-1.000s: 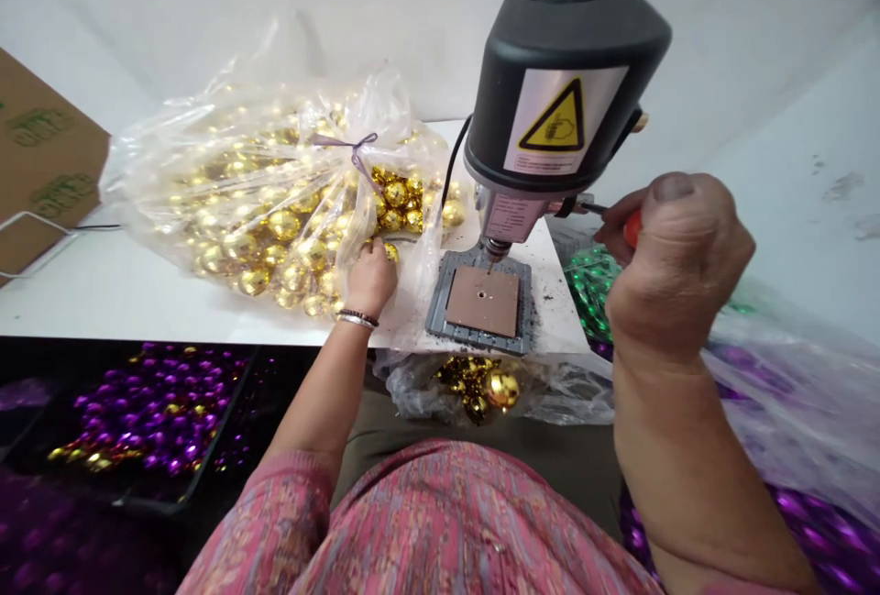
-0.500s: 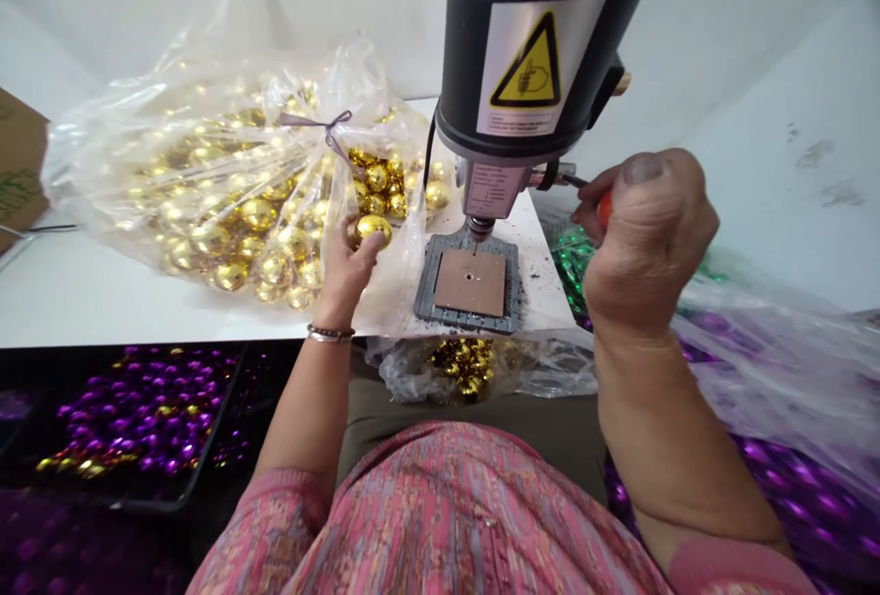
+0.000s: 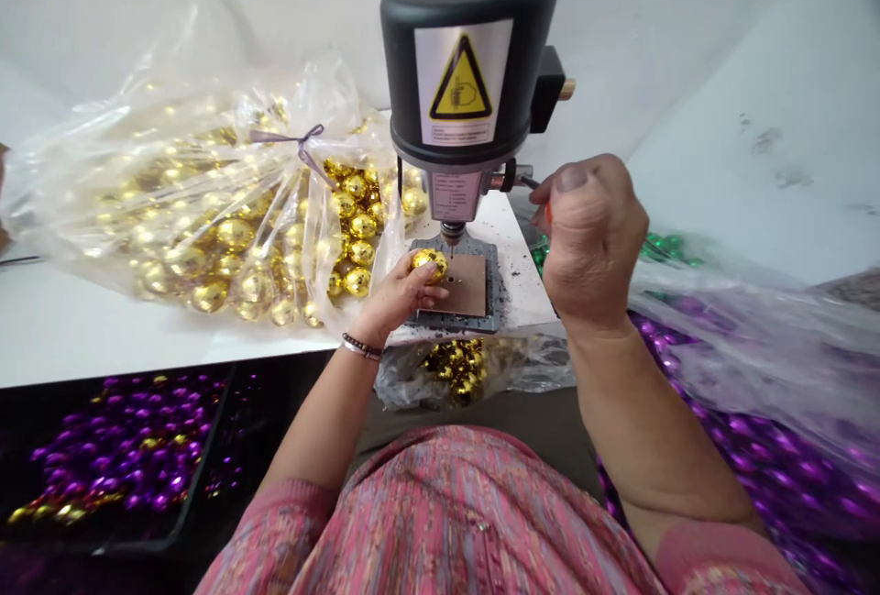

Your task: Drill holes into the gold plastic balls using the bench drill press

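My left hand (image 3: 402, 294) grips a shiny gold ball (image 3: 430, 265) between thumb and fingers, over the left side of the drill press base (image 3: 491, 288). A brown square board (image 3: 471, 288) with a small hole lies on that base, with the drill bit (image 3: 452, 247) just above it. The ball is close to the bit, on its left. My right hand (image 3: 595, 247) is closed round the red-knobbed lever (image 3: 548, 213) on the right of the dark drill press (image 3: 467, 54); the fingers mostly hide the knob.
An open clear bag of gold balls (image 3: 226, 237) lies on the white table (image 3: 89, 338). Another bag with gold balls (image 3: 460, 370) hangs at the table's front edge. Purple balls (image 3: 137, 439) fill a black bin at lower left. More purple balls (image 3: 770, 457) and green balls (image 3: 670, 247) are at right.
My left hand has carried the gold ball from the bag's mouth rightward to the drill press base. My right hand stays on the lever. The whole view has shifted slightly.
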{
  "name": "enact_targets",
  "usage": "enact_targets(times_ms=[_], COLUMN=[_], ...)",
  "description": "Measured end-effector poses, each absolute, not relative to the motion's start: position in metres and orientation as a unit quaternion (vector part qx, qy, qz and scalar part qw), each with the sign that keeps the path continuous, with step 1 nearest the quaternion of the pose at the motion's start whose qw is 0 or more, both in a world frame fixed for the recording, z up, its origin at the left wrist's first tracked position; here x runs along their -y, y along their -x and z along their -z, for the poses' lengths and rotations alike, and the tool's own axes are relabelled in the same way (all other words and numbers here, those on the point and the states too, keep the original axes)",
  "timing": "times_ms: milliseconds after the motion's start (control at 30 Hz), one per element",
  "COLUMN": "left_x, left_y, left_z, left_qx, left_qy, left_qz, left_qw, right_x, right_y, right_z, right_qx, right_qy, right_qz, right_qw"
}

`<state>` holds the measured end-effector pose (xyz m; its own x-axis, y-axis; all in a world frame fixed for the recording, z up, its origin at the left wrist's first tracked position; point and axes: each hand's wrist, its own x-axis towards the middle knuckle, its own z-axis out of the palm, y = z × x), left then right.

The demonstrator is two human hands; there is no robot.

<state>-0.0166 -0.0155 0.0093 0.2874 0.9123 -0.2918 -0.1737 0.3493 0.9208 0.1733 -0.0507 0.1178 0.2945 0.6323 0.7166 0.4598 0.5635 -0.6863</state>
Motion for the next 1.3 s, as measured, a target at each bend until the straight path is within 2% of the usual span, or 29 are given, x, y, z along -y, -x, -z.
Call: enact_targets(times_ms=[133,633,967,1300], left_x=[0.01,0.01,0.016,0.016], left_y=[0.012,-0.003,-0.01,-0.008], left_z=[-0.01,-0.017,-0.029,-0.019], left_qx=[-0.489,-0.53,-0.579,-0.557], left_qy=[-0.472,-0.537,-0.669,-0.685], left_qz=[-0.368,-0.283,-0.261,-0.265], left_qw=[0.635,0.592,0.385,0.386], right_x=[0.05,0.056,0.06,0.063], right_y=[-0.174,-0.173,-0.175,-0.177], right_z=[-0.117,-0.118,-0.115,-0.083], right_qx=[0.601,0.613,0.613,0.641], right_qy=[0.446,0.469,0.48,0.45], right_qz=[-0.064,-0.066,-0.061,-0.001], right_qw=[0.661,0.633,0.625,0.622])
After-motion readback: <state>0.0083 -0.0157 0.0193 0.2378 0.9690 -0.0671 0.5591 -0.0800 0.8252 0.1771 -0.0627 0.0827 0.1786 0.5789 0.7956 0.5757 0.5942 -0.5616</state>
